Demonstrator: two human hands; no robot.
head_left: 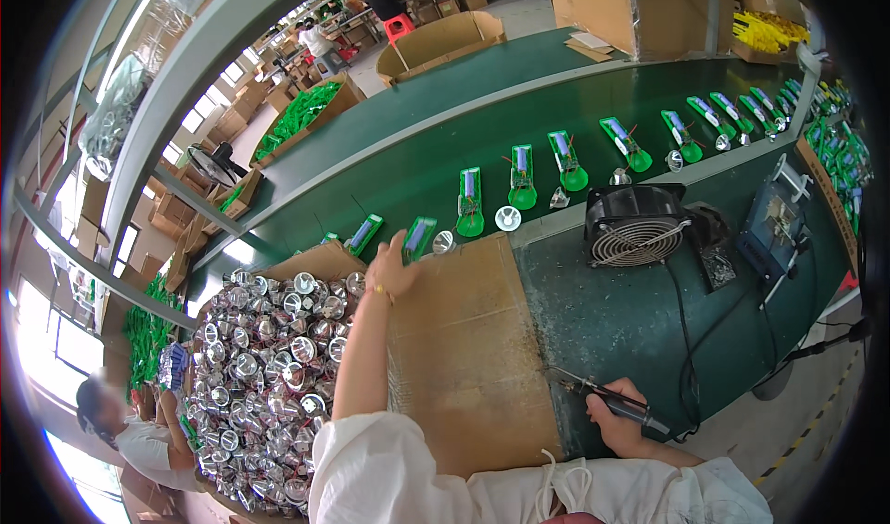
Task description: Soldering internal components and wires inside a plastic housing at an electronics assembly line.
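My left hand (394, 266) reaches to the belt's near edge, fingers and thumb on a green flashlight housing (420, 237) with a blue battery cell in it. The housing is slightly smeared; a silver reflector cup (443, 241) lies just right of it. In my right hand (619, 416) is a soldering iron (612, 399), gripped by its black handle. Its thin tip points left over the edge of a brown cardboard sheet (464, 339). More green housings (471, 200) with battery cells lie in a row along the green conveyor belt (371, 176), several with reflector cups beside them.
A box of reflector cups (260, 385) stands at my left. Right of the cardboard are a black fan (635, 226), a blue soldering stand with solder (774, 227) and trailing cables. A metal frame post (167, 107) rises at the left. A co-worker (139, 431) sits at far left.
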